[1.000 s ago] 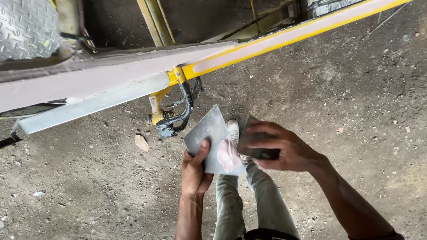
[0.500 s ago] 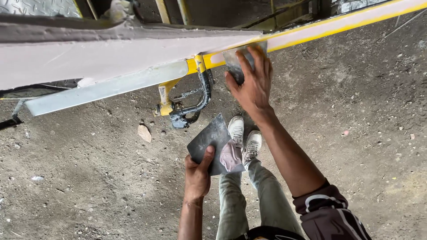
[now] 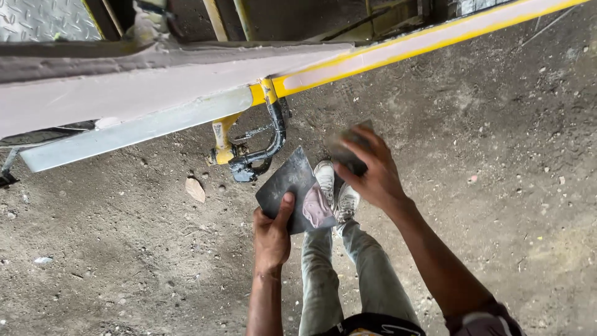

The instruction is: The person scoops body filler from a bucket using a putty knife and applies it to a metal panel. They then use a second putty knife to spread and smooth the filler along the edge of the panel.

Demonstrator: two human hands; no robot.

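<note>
My left hand (image 3: 272, 233) grips a dark metal plate (image 3: 292, 186) by its lower edge, thumb on top. A dab of pinkish putty (image 3: 317, 208) lies on the plate's right corner. My right hand (image 3: 372, 171) is raised just right of the plate and is closed on a small flat scraper (image 3: 345, 146). Above both hands runs a long panel (image 3: 155, 93) coated in pale pink filler, with a yellow edge strip (image 3: 404, 46) at the right. My legs and light shoes (image 3: 336, 186) show below on the ground.
A yellow and black clamp bracket (image 3: 249, 149) hangs under the panel, close to the plate's upper left. A stone (image 3: 194, 190) lies on the rough dirt floor (image 3: 497, 186). Diamond-pattern metal sheet (image 3: 43, 18) sits at the top left.
My right hand has dropped from the yellow edge strip back down to beside the plate, still holding the scraper. The left hand and plate have stayed almost in place.
</note>
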